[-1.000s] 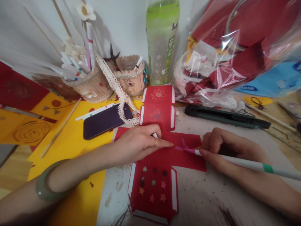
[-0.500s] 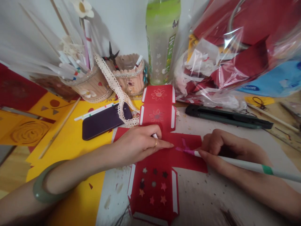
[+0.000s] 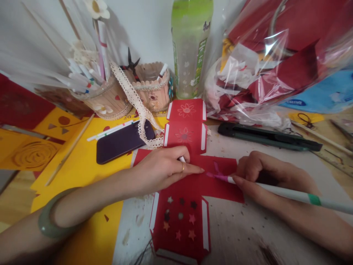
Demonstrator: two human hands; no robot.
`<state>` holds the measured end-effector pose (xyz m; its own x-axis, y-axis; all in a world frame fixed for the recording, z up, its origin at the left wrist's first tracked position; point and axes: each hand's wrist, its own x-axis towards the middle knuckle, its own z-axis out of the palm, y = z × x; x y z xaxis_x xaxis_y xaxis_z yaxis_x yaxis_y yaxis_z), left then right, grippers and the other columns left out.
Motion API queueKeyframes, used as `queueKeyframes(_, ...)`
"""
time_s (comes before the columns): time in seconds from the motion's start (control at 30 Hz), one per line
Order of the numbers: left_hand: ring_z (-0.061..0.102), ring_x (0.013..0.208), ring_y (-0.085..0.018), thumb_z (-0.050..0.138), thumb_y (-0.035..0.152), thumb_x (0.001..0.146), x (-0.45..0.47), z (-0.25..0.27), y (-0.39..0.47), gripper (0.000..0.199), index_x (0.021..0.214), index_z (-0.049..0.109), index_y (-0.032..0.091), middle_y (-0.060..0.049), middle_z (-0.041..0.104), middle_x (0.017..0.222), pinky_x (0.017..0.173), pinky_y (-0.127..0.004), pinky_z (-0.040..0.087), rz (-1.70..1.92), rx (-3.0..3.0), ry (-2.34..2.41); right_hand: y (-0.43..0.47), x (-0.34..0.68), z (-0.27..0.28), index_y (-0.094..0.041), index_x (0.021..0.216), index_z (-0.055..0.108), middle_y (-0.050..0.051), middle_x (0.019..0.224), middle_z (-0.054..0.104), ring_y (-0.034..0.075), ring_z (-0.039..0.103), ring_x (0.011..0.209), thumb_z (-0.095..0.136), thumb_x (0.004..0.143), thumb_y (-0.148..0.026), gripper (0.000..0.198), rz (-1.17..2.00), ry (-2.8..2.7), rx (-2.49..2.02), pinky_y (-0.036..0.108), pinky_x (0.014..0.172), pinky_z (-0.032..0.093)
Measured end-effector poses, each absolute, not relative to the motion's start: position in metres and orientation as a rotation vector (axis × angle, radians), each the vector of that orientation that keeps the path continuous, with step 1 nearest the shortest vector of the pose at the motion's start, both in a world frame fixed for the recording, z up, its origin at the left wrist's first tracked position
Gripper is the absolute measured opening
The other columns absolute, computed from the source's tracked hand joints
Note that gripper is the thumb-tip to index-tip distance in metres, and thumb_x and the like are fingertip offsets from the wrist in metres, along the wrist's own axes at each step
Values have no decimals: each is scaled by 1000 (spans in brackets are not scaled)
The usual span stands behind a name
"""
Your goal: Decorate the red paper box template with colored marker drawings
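A red paper cutout (image 3: pixel 176 187) shaped like an unfolded box lies flat, with white strips along its edge tabs. Drawn flowers mark its upper panels, and small stars and dots cover the lower one. My right hand (image 3: pixel 264 173) grips a white marker (image 3: pixel 284 191) with a green band. The marker's tip is at a magenta mark (image 3: pixel 216 175) on the right arm of the cutout. My left hand (image 3: pixel 168 165) rests on the cutout, its index finger stretched towards that mark. A small white piece that looks like a marker cap (image 3: pixel 182 159) shows between its curled fingers.
A dark phone (image 3: pixel 124 143) lies on yellow paper (image 3: pixel 91 228), beside a lace ribbon (image 3: pixel 132 97). Behind stand a stick-sided cup of pens (image 3: pixel 110 103), a smaller cup with pliers (image 3: pixel 151 92) and a green-topped package (image 3: pixel 190 48). A utility knife (image 3: pixel 267 138) lies before a plastic bag (image 3: pixel 248 95).
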<state>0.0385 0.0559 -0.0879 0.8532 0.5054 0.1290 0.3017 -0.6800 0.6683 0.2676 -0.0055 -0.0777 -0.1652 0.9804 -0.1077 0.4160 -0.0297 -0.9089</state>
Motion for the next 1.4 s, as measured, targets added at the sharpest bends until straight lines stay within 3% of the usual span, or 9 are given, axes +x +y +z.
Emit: queueKeyframes(1.4,52,71,-11,41,18,94,38,-89,57,28,110,64,16,-3,53,82,62,-21,44,405,2385,579,-6,269,-79,-24,59,38,-4,58,46,13,39,53,56,79,-32,28,1167,-1653,-1492,27,46,32)
